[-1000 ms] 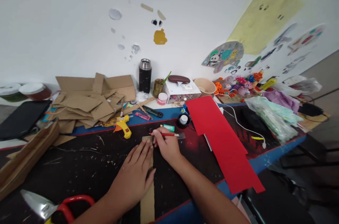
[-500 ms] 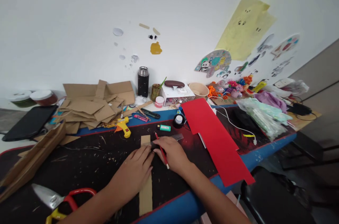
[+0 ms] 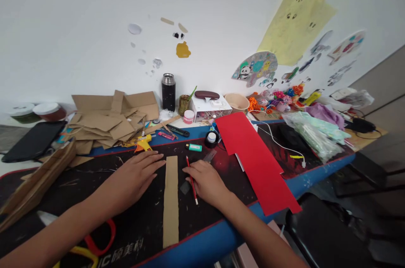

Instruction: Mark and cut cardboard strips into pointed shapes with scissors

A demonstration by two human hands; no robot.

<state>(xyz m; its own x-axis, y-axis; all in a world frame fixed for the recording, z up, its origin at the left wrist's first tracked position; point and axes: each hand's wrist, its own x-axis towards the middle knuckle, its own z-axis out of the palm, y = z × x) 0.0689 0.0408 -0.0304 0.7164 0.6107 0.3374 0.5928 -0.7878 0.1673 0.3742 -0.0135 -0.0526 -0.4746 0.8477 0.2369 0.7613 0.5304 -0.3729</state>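
A strip of brown cardboard [image 3: 171, 200] lies lengthwise on the dark mat between my hands. My left hand [image 3: 139, 175] is off the strip to its left, fingers stretched out, with nothing visible in it. On the strip's right side, my right hand [image 3: 204, 181] has a red pencil [image 3: 193, 190] between thumb and fingers, its white end toward me. Under that hand runs a clear ruler [image 3: 210, 156], its middle hidden by the fingers. Large scissors [image 3: 104, 240] with red and yellow handles lie partly beneath my left forearm.
A yellow glue gun [image 3: 144, 143], a green lighter [image 3: 194, 147] and a small black pot [image 3: 211, 137] sit beyond my hands. Red sheet material [image 3: 253, 158] lies at right. Piled cardboard pieces [image 3: 101, 123] and a black flask [image 3: 168, 93] stand by the wall.
My left hand has lifted off the cardboard strip and moved left. My right hand, with pencil and ruler, has shifted off the strip to its right, leaving the strip uncovered.
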